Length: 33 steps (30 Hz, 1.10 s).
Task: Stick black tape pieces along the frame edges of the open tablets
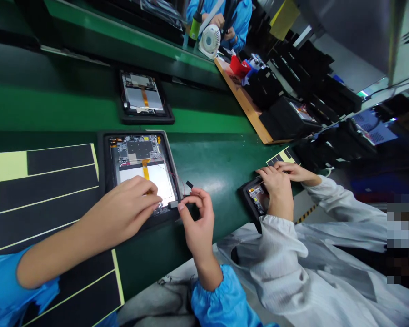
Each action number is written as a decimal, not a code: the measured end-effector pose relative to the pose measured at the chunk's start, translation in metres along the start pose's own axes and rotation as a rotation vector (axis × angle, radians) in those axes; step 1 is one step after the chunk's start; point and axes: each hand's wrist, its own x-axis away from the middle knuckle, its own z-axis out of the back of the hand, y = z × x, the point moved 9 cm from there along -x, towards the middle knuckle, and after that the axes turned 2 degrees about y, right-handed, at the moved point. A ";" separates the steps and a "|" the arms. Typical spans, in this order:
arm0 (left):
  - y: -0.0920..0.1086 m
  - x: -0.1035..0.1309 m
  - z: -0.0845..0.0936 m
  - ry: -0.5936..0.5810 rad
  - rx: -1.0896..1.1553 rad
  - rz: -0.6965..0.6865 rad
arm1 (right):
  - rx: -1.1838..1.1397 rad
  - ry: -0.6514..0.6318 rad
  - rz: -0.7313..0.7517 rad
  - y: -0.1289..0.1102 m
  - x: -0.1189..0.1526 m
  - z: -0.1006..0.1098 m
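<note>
An opened tablet point(158, 175) lies in a black frame before me, its circuit board, white battery and orange ribbon cable exposed. My left hand point(132, 204) reaches over its lower part with thumb and fingers pinched together; what they hold, if anything, is too small to make out. At the tablet's lower right corner, my right hand point(199, 222) has thumb and index finger closed at the end of a small grey block point(173, 205). Thin red wires run close by. A small black strip point(189, 184) sticks up at the right hand's fingertips.
Left lies a yellow sheet point(7, 163) of black strips. A second opened tablet point(145, 93) lies farther back. At right, a co-worker's hands point(279, 186) work on another device point(257, 197). A white fan point(210, 41) and wooden-edged board point(245, 104) stand beyond.
</note>
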 end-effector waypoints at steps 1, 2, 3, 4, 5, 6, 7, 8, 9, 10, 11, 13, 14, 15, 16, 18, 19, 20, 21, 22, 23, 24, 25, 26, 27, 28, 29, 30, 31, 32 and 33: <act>0.003 0.004 -0.001 0.002 -0.018 -0.023 | 0.019 0.000 0.000 0.001 0.002 -0.001; 0.005 0.008 -0.002 0.002 -0.036 -0.047 | 0.036 -0.001 0.001 0.002 0.004 -0.002; 0.008 0.011 -0.003 0.003 -0.054 -0.072 | 0.050 0.002 0.004 0.003 0.006 -0.002; 0.010 0.014 -0.005 0.004 -0.071 -0.095 | 0.059 0.005 0.010 0.003 0.007 -0.003; 0.012 0.015 -0.006 0.008 -0.085 -0.113 | 0.062 0.007 0.015 0.003 0.008 -0.003; 0.013 0.016 -0.006 0.013 -0.095 -0.122 | 0.059 0.008 0.019 0.004 0.009 -0.004; 0.013 0.016 -0.007 0.018 -0.100 -0.127 | 0.055 0.010 0.019 0.004 0.010 -0.004; 0.014 0.016 -0.007 0.023 -0.101 -0.133 | 0.054 0.011 0.018 0.005 0.010 -0.005; 0.014 0.015 -0.007 0.028 -0.104 -0.138 | 0.059 0.009 0.017 0.006 0.011 -0.005; 0.014 0.015 -0.007 0.032 -0.108 -0.144 | 0.074 0.003 0.019 0.007 0.011 -0.007; 0.014 0.015 -0.007 0.034 -0.112 -0.148 | 0.098 -0.005 0.027 0.007 0.012 -0.008; 0.014 0.014 -0.007 0.041 -0.121 -0.154 | 0.161 -0.030 0.071 0.004 0.013 -0.011; 0.014 0.014 -0.007 0.046 -0.124 -0.151 | 0.194 -0.041 0.106 0.001 0.013 -0.013; 0.014 0.014 -0.006 0.050 -0.125 -0.148 | 0.229 -0.045 0.148 -0.003 0.014 -0.014; 0.014 0.014 -0.006 0.055 -0.124 -0.144 | 0.265 -0.040 0.193 -0.007 0.015 -0.014; 0.014 0.014 -0.005 0.062 -0.120 -0.140 | 0.330 -0.011 0.274 -0.015 0.016 -0.012; 0.015 0.013 -0.005 0.061 -0.119 -0.143 | 0.351 0.002 0.310 -0.018 0.016 -0.011; 0.015 0.012 -0.005 0.055 -0.120 -0.147 | 0.365 0.008 0.344 -0.021 0.017 -0.011; 0.015 0.011 -0.005 0.047 -0.125 -0.153 | 0.372 0.006 0.375 -0.024 0.017 -0.011; 0.014 0.009 -0.005 0.037 -0.134 -0.161 | 0.373 -0.004 0.403 -0.026 0.017 -0.012; 0.013 0.007 -0.006 0.022 -0.145 -0.170 | 0.373 -0.020 0.426 -0.028 0.017 -0.013; 0.012 0.005 -0.006 0.004 -0.158 -0.177 | 0.373 -0.039 0.444 -0.029 0.016 -0.014; 0.011 0.004 -0.005 -0.012 -0.169 -0.186 | 0.374 -0.061 0.455 -0.030 0.014 -0.015; 0.009 0.003 -0.005 -0.024 -0.178 -0.194 | 0.372 -0.088 0.464 -0.030 0.013 -0.016; 0.008 0.002 -0.003 -0.033 -0.185 -0.202 | 0.369 -0.120 0.472 -0.031 0.011 -0.018; 0.008 0.002 -0.002 -0.036 -0.190 -0.211 | 0.367 -0.152 0.481 -0.032 0.009 -0.019; 0.008 0.002 -0.001 -0.033 -0.194 -0.219 | 0.365 -0.182 0.489 -0.032 0.007 -0.020; 0.008 0.002 0.001 -0.024 -0.197 -0.227 | 0.364 -0.207 0.498 -0.033 0.006 -0.021; 0.008 0.003 0.002 -0.016 -0.200 -0.232 | 0.364 -0.226 0.506 -0.034 0.006 -0.022; 0.009 0.004 0.002 -0.004 -0.199 -0.233 | 0.365 -0.236 0.513 -0.035 0.006 -0.023; 0.009 0.004 0.003 0.006 -0.196 -0.231 | 0.368 -0.243 0.517 -0.035 0.006 -0.023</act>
